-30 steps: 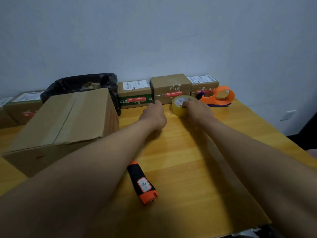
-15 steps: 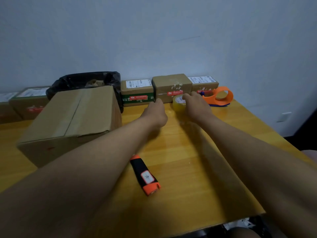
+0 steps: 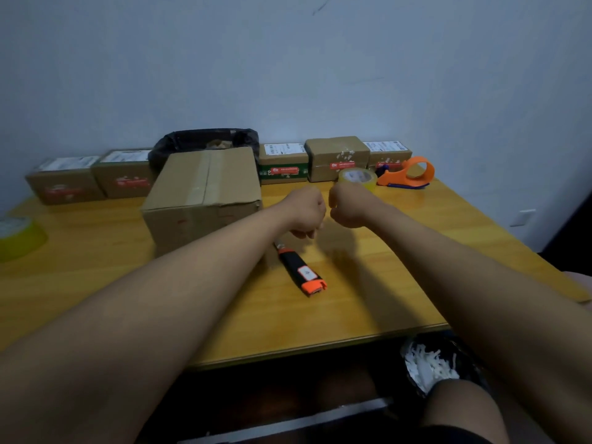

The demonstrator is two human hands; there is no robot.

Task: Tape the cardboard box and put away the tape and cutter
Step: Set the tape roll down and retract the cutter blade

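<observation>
The cardboard box [image 3: 205, 190] stands left of centre on the wooden table [image 3: 368, 283], with a strip of tape along its top seam. The clear tape roll [image 3: 357, 177] stands at the back, against the small parcels. My right hand [image 3: 350, 205] is a closed fist just in front of the roll, with nothing visible in it. My left hand [image 3: 304, 209] is a closed fist beside it, close to the box's right corner. The black and orange cutter [image 3: 301, 270] lies on the table below my left hand, untouched.
An orange tape dispenser [image 3: 410, 174] sits at the back right. Several small parcels [image 3: 283, 163] line the wall, with a black-bagged bin [image 3: 205, 142] behind the box. A yellow-green tape roll [image 3: 16, 235] is at the left edge. A bin of white scraps [image 3: 429, 363] stands under the table.
Both hands have pulled back from the tape roll and curled into fists. The roll stays at the back by the parcels. The view has drawn back and shifted left.
</observation>
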